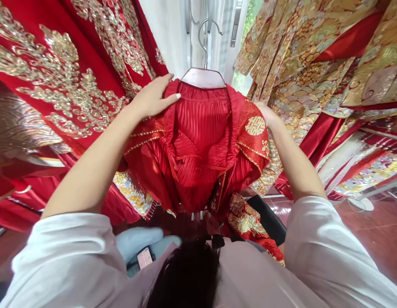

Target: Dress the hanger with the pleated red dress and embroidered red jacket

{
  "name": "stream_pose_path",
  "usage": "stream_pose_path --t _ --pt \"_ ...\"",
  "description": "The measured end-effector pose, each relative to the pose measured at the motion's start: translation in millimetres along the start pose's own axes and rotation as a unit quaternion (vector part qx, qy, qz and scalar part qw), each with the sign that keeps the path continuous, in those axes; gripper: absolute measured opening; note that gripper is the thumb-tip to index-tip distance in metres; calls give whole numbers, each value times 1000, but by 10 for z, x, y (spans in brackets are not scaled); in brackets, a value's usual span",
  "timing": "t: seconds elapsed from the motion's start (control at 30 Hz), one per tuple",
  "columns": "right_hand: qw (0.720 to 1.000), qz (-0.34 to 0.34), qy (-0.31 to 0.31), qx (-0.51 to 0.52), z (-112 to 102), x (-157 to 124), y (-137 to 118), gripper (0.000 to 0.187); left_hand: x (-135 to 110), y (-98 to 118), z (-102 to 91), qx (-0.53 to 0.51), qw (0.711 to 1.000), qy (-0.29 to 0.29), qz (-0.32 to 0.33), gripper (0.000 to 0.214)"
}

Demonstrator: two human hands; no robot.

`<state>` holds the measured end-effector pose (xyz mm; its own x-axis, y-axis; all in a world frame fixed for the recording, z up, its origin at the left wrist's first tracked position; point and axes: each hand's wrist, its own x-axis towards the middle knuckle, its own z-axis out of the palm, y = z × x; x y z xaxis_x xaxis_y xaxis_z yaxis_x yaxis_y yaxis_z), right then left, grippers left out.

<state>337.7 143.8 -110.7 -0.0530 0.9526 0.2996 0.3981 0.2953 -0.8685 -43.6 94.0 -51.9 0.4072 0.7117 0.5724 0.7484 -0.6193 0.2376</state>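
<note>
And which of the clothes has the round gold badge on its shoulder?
The pleated red garment between the left hand and right hand. The red cloth at left has leafy sparkles instead; the gold garments at right have scaly patterns.

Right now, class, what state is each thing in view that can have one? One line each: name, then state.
Red pleated garment with gold-trimmed shoulders: spread wide, neckline open.
Pale hanger with curved metal hook: hook uppermost, at neckline.
Left hand: on garment's shoulder, thumb extended.
Right hand: at opposite shoulder, fingertips hidden.
Red cloth with gold sequined embroidery, left: hanging.
Gold-patterned garments, right: hanging.
</note>
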Motion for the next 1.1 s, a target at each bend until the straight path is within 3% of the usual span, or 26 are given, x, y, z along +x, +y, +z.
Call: stream_pose_path --t 0.07,0.17,0.23,0.3,0.37,0.47,0.57,0.63,0.73,0.83,0.93,1.03,1.1 --pt "988 -73 108 -85 -83 -113 -148 38 -42 -96 -12 -50 998 -19 -14 58" --pt "919 -178 244 -254 -46 -417 -415 46 -64 -168 -23 -119 993 -24 -14 48" --pt "876 -212 251 -353 122 -624 -536 47 -75 -167 -20 -120 993 -14 -5 42" --pt "856 -225 225 -408 332 -735 -580 45 -81 -136 -16 -102 995 2 0 27" --pt "850 -232 211 -423 477 -695 -581 42 -59 -95 -17 -85 996 22 -19 14" --pt "867 -219 202 -400 469 -406 -633 36 56 -60 -15 -97 987 92 -94 41" --pt "890 -220 194 -349 385 -92 -786 38 193 -68 23 -147 965 152 -157 49" --pt "893 -247 185 -327 428 1 -866 40 223 -69 59 -169 964 128 -161 49" --pt "888 -268 176 -331 632 -91 -854 41 144 -36 81 -141 980 71 -118 49" --pt "889 -209 181 -364 822 -388 -733 42 -68 12 60 -54 991 81 -87 43" --pt "891 -148 206 -376 943 -852 -543 44 -500 55 160 15 976 201 -83 33" --pt "908 -102 217 -345 1164 -1445 -213 47 -1194 153 599 57 930 355 -77 28" --pt "931 -52 187 -308 1425 -1791 83 48 -1656 267 1096 26 918 386 -87 28"
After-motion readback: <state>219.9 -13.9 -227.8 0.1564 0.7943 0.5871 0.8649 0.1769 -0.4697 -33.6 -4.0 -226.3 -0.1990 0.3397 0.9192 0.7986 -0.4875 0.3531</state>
